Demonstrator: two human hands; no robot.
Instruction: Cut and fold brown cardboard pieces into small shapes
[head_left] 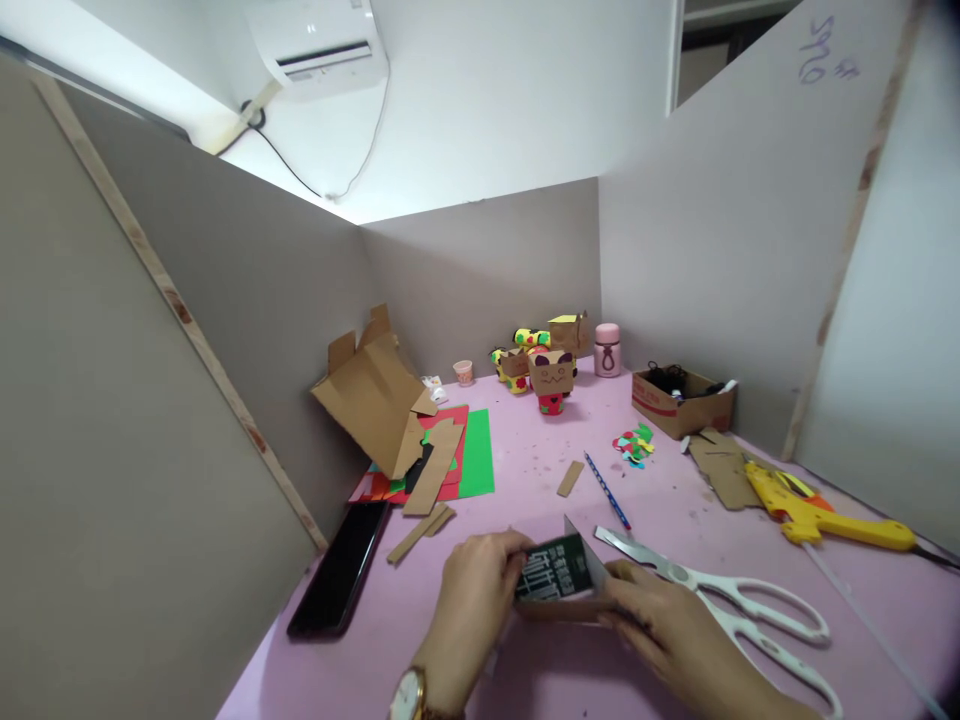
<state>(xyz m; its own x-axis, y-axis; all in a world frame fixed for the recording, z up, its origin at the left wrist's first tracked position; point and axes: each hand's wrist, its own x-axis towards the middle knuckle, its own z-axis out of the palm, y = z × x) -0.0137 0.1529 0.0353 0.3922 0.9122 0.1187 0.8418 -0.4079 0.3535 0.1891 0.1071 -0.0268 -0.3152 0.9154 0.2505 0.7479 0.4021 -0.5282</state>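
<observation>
Low over the near part of the pink table, both hands grip a small piece of folded cardboard (559, 568) with a dark green printed face and brown edges. My left hand (484, 575), with a watch at its wrist, is closed on its left side. On the right side, my right hand (645, 610) has its fingers wrapped round the edge. One flap stands up near the right fingers. White-handled scissors (679, 575) lie just beyond and right of my right hand. A blue patterned pencil (607, 490) and a small cardboard strip (571, 478) lie farther off.
A black phone (341, 570) lies at left, near cardboard strips (421, 533). Behind are a large cardboard piece (371, 400) and a green sheet (477, 450). At right sit a yellow glue gun (825, 515), paper scraps (634, 446) and an open box (679, 405). Cardboard figures (551, 380) stand behind.
</observation>
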